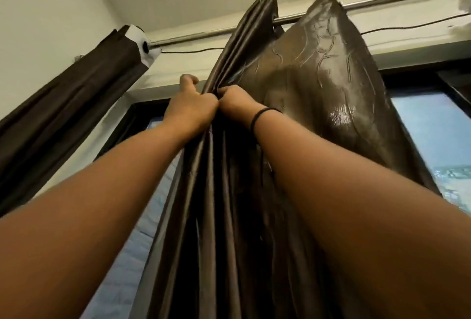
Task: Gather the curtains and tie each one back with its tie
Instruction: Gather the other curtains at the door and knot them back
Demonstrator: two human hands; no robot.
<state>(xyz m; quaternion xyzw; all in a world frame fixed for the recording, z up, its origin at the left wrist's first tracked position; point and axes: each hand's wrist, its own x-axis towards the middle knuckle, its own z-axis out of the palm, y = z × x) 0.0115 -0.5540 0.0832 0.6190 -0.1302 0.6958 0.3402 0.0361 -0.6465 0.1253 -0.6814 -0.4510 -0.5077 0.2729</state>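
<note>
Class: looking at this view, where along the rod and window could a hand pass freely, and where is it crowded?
Free: the bare metal curtain rod between the dark brown side curtain and the shiny brown gathered curtain. Crowded: the folds where the left hand and right hand pinch together.

Both hands raised, fists closed.

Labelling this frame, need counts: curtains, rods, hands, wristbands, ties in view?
Curtains: 2, the shiny brown curtain both hands grip, and the dark curtain bunched at the left
Curtain rod: 1
Hands: 2, left hand and right hand, both closed on the pleats
Black wristband: 1, on the right wrist
Ties: 0 visible
Total: 6
</note>
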